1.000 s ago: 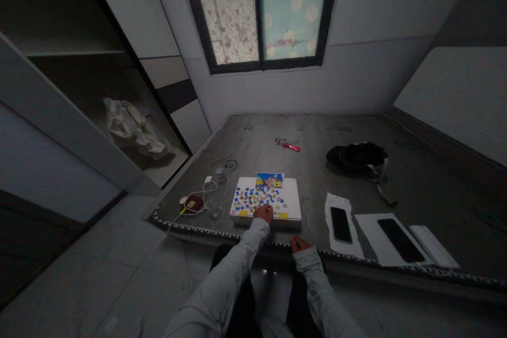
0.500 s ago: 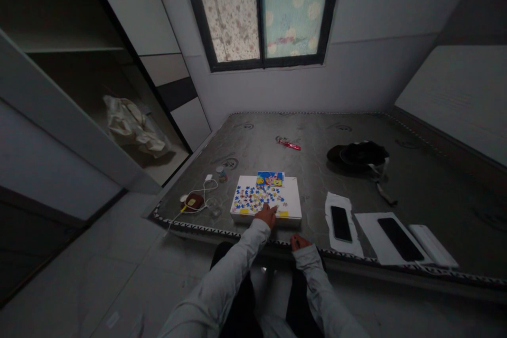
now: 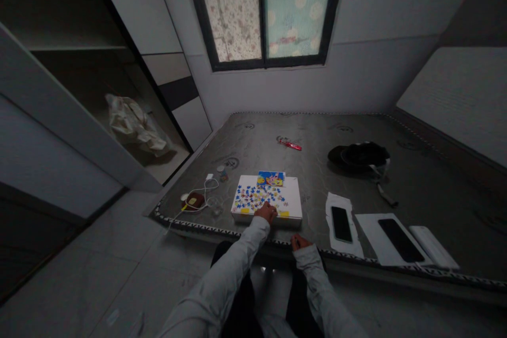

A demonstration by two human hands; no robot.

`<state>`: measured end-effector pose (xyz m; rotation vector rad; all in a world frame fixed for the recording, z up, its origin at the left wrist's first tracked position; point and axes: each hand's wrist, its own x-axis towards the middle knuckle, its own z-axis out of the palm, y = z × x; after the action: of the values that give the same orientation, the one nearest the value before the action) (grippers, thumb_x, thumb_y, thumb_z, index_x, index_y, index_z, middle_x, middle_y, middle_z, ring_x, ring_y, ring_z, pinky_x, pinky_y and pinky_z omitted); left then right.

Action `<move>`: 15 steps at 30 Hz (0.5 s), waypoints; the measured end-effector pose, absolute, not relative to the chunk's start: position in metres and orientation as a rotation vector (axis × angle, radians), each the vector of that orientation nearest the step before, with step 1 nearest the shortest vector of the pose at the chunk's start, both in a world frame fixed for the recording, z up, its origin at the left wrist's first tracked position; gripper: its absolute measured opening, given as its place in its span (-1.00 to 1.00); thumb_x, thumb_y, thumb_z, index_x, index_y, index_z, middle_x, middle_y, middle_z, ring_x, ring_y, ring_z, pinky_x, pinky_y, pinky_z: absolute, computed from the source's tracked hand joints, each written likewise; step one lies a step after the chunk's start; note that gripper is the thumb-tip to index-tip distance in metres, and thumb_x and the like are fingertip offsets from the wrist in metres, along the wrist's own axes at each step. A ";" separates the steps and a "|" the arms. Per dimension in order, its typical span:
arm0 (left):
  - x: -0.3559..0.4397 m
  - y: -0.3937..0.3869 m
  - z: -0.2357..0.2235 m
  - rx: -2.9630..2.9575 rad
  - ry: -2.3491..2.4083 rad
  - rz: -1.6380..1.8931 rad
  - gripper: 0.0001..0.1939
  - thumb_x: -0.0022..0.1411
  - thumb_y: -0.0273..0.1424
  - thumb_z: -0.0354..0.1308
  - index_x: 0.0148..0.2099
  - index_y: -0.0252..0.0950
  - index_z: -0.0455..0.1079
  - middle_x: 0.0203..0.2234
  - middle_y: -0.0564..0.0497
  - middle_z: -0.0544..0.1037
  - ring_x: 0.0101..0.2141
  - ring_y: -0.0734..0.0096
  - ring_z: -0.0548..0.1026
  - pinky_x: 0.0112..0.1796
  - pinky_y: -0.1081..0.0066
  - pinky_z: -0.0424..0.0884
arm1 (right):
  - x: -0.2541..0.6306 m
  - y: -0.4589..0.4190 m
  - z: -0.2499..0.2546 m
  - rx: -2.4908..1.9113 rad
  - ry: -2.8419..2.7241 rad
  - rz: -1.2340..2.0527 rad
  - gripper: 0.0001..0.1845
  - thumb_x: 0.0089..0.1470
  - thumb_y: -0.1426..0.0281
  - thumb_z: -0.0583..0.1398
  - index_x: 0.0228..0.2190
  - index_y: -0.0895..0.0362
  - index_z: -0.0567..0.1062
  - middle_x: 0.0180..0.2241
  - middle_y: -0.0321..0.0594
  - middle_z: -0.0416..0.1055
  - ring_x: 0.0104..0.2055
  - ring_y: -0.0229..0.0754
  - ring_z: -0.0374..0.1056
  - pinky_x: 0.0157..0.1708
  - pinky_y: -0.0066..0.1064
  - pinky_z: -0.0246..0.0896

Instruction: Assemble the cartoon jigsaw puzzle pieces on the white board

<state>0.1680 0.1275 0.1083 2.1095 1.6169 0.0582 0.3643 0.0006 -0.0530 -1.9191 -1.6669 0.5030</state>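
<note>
A white box [image 3: 293, 196] lies flat near the front edge of the mattress. Loose jigsaw puzzle pieces [image 3: 247, 198], mostly blue with some yellow and pink, are spread over its top. A colourful picture card [image 3: 271, 178] rests at the back of the box. My left hand [image 3: 266, 213] is over the front part of the box, at the near side of the pieces. Its fingers are drawn together and pointing down; whatever is between them is too small to make out. My right hand [image 3: 300, 242] rests by the mattress edge, fingers curled closed, their inside hidden.
Left of the box lie a white cable [image 3: 212, 184], a brown item [image 3: 194, 201] and a small clear jar [image 3: 222, 172]. To the right are two dark phones [image 3: 341, 223] on white sheets and a white bar [image 3: 433, 246]. Farther back are a black cap [image 3: 358, 156] and a red item [image 3: 291, 144].
My left hand's fingers have drawn in from a more stretched pose, staying over the front of the box. My right hand has stayed in place.
</note>
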 end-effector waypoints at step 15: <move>0.180 0.141 0.099 1.833 1.634 0.272 -0.64 0.56 -0.19 0.36 0.25 -0.26 0.59 0.19 -0.16 0.66 0.12 0.11 0.66 0.15 -0.01 0.68 | 0.360 -0.004 -0.032 -1.929 -1.543 0.664 -0.70 0.47 0.11 0.35 -0.07 0.10 0.64 -0.14 -0.24 0.63 -0.20 -0.20 0.55 -0.14 -0.24 0.59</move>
<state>0.1797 0.1408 0.0995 1.8328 1.6336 0.2720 0.3600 -0.0039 -0.0322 -1.9293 -1.5432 0.6639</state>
